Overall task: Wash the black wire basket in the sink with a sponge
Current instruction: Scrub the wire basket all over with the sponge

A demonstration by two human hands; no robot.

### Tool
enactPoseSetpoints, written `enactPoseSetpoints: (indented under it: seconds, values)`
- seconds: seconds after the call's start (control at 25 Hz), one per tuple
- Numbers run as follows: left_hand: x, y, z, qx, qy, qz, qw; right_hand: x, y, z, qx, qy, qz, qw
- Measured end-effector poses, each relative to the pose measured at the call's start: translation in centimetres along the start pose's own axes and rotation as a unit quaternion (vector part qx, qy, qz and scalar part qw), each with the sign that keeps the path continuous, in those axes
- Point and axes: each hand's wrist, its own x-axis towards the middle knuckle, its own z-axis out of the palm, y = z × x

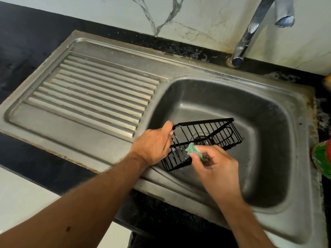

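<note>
The black wire basket [220, 133] hangs tilted over the steel sink [268, 111], above the drain. My left hand [152, 145] grips its left end, where white foam clings to the wires. My right hand [217, 167] pinches a green sponge [194, 151] and presses it against the basket's near front edge. Part of the basket's left side is hidden behind my left hand.
A ribbed steel drainboard [93, 90] lies left of the basin. The chrome tap [250, 31] rises at the back right, its spout high above the basin with no water running. A green and red container [323, 160] stands at the right edge on the dark counter.
</note>
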Motion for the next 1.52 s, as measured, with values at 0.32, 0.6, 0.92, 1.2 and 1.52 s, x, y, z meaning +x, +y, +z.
enactPoseSetpoints:
  seconds: [0.32, 0.6, 0.92, 1.2, 1.52]
  values:
    - [-0.1, 0.0, 0.0, -0.006, 0.000, -0.007, 1.000, 3.8, -1.2, -2.1, 0.145, -0.038, 0.199, 0.968]
    - [-0.1, -0.1, 0.0, -0.024, 0.016, -0.015, 0.999, 7.1, -2.6, -0.6, -0.059, -0.116, 0.118, 0.984]
    - [0.0, -0.2, -0.1, -0.044, 0.025, -0.020, 0.999, 3.9, -2.1, -0.4, -0.058, -0.156, 0.133, 0.977]
    - [0.4, -0.6, -0.1, -0.072, 0.019, -0.006, 0.997, 4.0, -1.9, -0.1, -0.089, -0.153, 0.086, 0.981]
    - [1.6, -0.6, -0.3, -0.161, 0.044, 0.022, 0.986, 4.1, -3.3, -1.2, -0.161, -0.156, 0.021, 0.974]
